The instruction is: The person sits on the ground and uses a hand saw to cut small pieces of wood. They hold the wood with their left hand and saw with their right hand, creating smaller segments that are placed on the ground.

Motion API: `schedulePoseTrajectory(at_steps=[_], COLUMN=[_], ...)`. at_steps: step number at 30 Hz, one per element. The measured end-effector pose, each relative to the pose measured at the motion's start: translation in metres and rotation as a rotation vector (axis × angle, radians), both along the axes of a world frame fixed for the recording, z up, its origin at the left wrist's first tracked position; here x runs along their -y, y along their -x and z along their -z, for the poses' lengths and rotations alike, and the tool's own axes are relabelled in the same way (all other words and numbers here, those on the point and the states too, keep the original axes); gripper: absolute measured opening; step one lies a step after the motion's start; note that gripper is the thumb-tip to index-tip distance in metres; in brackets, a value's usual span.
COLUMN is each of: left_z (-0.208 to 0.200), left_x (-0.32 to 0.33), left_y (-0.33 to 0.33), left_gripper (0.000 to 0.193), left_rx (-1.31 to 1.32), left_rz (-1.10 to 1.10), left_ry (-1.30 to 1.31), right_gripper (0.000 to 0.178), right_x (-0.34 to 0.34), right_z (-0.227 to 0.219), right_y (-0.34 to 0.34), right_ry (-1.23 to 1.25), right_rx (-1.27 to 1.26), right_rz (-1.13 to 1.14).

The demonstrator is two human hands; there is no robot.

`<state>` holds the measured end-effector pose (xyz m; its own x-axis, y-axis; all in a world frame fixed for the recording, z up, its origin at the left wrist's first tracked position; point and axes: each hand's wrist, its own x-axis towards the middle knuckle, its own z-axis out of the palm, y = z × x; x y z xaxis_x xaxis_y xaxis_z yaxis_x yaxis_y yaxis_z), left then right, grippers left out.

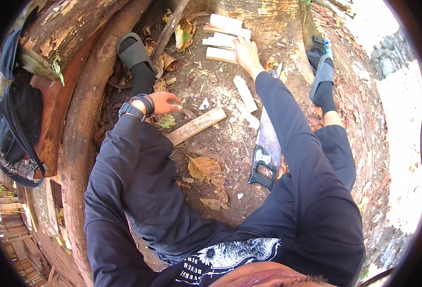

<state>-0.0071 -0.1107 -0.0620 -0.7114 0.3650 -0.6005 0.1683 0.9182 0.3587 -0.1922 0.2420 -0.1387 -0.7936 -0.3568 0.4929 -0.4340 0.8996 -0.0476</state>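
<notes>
With 12 o'clock pointing away from the body, a handsaw (268, 143) lies on the soil at 3, its black handle nearest and its blade running partly beneath the right sleeve (283, 106); that forearm is best held high over the metal. A plank (197, 126) slants at 11, just off centre. Past it the left hand (164, 103) hangs at 10, holding nothing, its fingers loosely curled and a little apart; it could steady a piece that slips. Farther on, at 12, the short wood pieces (221, 55) lie in a close, uneven row on the ground. The right hand (247, 53) is over their right ends at 1; whether its fingers pinch or merely press cannot be told. Light, square pressure should move one piece without riding over its neighbour; raw edges may splinter.

For room, a thick log (86, 124) bounds 9. A loose pale offcut (245, 93) sits at 1, below the right wrist. The chip-strewn soil (191, 86) at 11 allows a low approach. The left sandal (133, 48) and right sandal (323, 74) flank the space at 10 and 2, and the tree trunk (278, 19) behind the row limits pushing outward.
</notes>
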Motion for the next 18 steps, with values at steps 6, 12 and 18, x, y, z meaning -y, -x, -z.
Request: schedulePoseTrajectory(at_steps=[6,12,18], left_z=[0.012,0.007,-0.010], left_x=[0.006,-0.001,-0.016], left_y=[0.006,0.003,0.006], left_gripper=[0.067,0.068,0.067], left_rx=[-0.053,0.008,0.030], left_rz=[0.046,0.019,-0.051], left_ry=[-0.006,-0.015,0.042], right_gripper=[0.032,0.025,0.026], right_x=[-0.003,-0.021,-0.002], right_z=[-0.024,0.023,0.040], right_y=[-0.059,-0.198,-0.243], right_ry=[0.744,1.007,0.666], right_rx=[0.080,0.422,0.359], right_rz=[-0.018,0.081,0.292])
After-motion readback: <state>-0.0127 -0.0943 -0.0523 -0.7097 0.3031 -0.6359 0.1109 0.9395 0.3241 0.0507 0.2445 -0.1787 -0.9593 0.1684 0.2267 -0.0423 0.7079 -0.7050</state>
